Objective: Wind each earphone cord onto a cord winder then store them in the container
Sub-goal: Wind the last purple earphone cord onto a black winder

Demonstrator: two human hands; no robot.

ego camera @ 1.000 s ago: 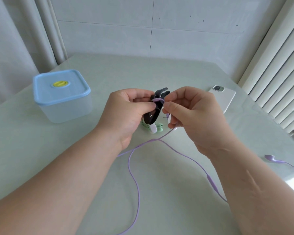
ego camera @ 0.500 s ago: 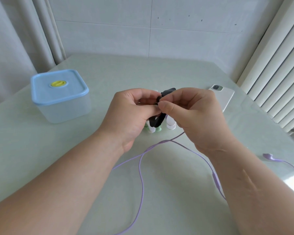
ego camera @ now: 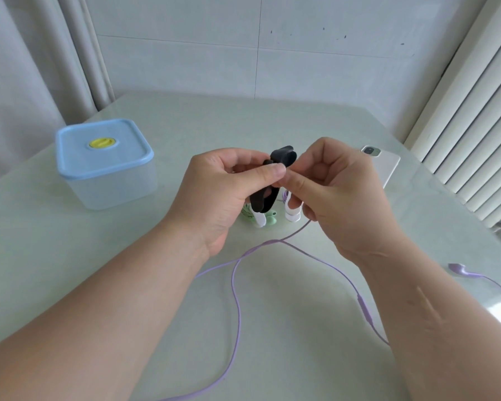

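My left hand (ego camera: 220,195) grips a black cord winder (ego camera: 265,199) above the middle of the table. My right hand (ego camera: 336,192) pinches the purple earphone cord (ego camera: 236,296) against the winder's upper end. The cord hangs from my right hand and trails in loops over the table toward me. One purple earbud (ego camera: 457,269) lies at the right, by my right forearm. Behind my hands lie a green wound earphone (ego camera: 248,215) and white winders (ego camera: 292,214), partly hidden. The container (ego camera: 107,166), clear with a blue lid, stands closed at the left.
A white phone (ego camera: 383,164) lies face down at the back right of the pale green table (ego camera: 185,125). A white radiator runs along the right side, a curtain hangs at the left, and a tiled wall stands behind.
My hands have turned the black winder and drawn the cord in. The cord's loop on the table has shifted toward my hands.
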